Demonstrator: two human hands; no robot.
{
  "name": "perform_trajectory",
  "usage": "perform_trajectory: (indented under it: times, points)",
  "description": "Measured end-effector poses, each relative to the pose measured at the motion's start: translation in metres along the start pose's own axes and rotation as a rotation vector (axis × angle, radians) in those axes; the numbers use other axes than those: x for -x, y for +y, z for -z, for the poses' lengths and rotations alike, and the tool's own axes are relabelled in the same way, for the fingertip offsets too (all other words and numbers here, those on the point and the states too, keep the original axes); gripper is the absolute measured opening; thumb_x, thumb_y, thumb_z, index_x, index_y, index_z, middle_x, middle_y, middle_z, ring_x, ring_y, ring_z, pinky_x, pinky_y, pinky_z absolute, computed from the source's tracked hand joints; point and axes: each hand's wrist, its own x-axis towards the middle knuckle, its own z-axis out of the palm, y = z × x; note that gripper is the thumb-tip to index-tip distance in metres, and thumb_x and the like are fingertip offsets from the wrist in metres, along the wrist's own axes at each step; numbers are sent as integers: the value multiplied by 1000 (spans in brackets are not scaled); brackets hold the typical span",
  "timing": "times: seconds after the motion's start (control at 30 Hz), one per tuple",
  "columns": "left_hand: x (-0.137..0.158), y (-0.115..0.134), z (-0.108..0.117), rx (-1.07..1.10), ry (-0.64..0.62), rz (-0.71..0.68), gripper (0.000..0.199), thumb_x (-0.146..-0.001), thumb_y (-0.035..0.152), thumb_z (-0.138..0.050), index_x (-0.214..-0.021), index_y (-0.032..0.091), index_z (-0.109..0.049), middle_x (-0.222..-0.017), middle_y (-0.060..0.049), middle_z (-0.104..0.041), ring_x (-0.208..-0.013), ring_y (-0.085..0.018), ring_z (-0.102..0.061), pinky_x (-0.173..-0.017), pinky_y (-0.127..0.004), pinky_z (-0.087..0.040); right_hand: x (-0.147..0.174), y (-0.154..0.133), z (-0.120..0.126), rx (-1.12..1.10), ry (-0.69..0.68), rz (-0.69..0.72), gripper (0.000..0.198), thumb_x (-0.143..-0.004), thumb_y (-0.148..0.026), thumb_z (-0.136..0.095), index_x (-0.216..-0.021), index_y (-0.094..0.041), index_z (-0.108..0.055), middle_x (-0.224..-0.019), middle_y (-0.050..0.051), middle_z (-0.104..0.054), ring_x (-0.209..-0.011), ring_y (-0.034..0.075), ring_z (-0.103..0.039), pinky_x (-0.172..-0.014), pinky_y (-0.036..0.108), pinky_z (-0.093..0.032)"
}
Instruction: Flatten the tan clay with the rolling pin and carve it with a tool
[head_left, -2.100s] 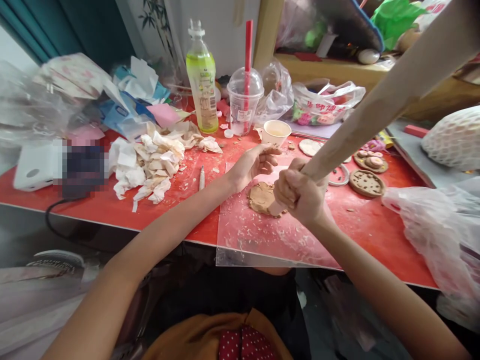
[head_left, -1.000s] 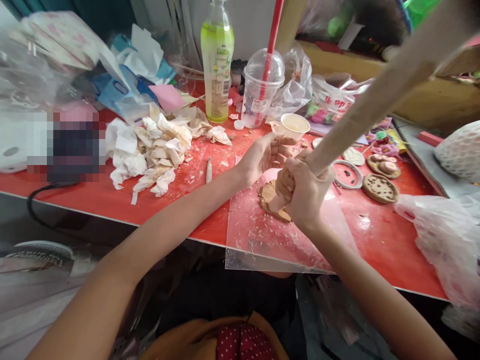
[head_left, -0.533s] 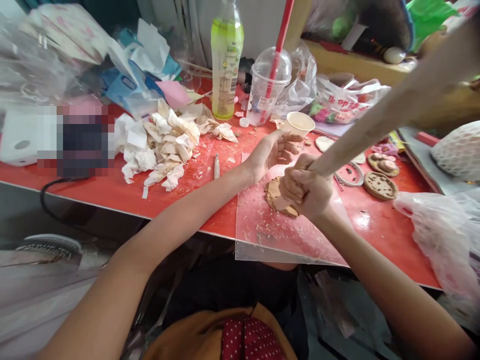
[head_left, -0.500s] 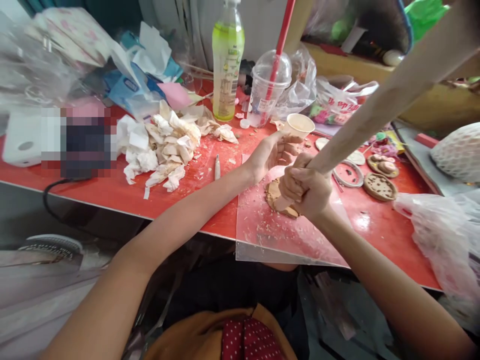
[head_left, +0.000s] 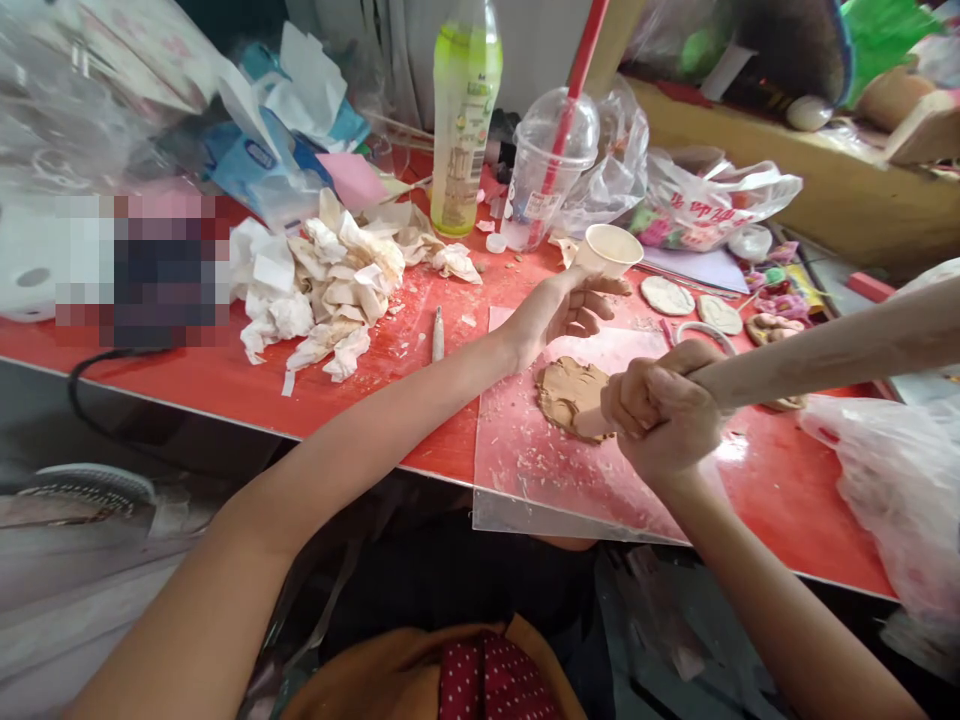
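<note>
A flattened slab of brown clay [head_left: 571, 390] with dents in its top lies on a clear plastic sheet [head_left: 517, 470] strewn with small crumbs. My right hand [head_left: 664, 410] is wrapped round a thick wooden rolling pin [head_left: 825, 350]. The pin leans far over to the right, and its lower end meets the clay's right edge. Just behind the clay, my left hand [head_left: 566, 310] hovers with fingers apart and holds nothing. Its fingertips, darkened as if by clay, are in front of a small pale cup [head_left: 611, 250].
Crumpled tissues [head_left: 337, 280] and a pen-like tool [head_left: 438, 335] lie to the left. A green drink bottle [head_left: 465, 130] and a plastic cup with a red straw [head_left: 544, 180] stand behind. Flat clay discs [head_left: 667, 296] and a plastic bag [head_left: 862, 460] are on the right.
The rolling pin has tilted from steep to low on the right, and my right hand has moved right with it. More of the clay's dented top shows. My left hand stays open.
</note>
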Motion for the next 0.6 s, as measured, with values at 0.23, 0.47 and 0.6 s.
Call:
perform_trajectory:
  times: [0.23, 0.47, 0.6]
  points:
    - [1, -2, 0, -18, -47, 0, 31, -91, 32, -41, -84, 13, -64, -67, 0, -57, -57, -7, -52, -59, -19, -43, 5, 2, -13, 92, 325, 152, 20, -69, -11, -61, -60, -21, -46, -39, -10, -37, -31, 4, -30, -30, 18, -25]
    - [0, 0, -1, 4, -39, 14, 27, -90, 27, -41, -76, 16, -61, -60, 2, -54, -54, -7, -51, -58, -20, -43, -18, 2, 8, 16, -474, -420, 23, -67, -19, -64, -54, -20, -44, -35, -9, -36, -28, 4, -26, -28, 17, -20]
    - [0, 0, -2, 33, -21, 1, 28, -89, 29, -42, -78, 15, -63, -63, 1, -57, -55, -7, -50, -57, -19, -42, -23, -4, 9, -71, -283, -289, 21, -66, -17, -59, -54, -21, -43, -35, -10, -32, -27, 4, -22, -27, 18, -17]
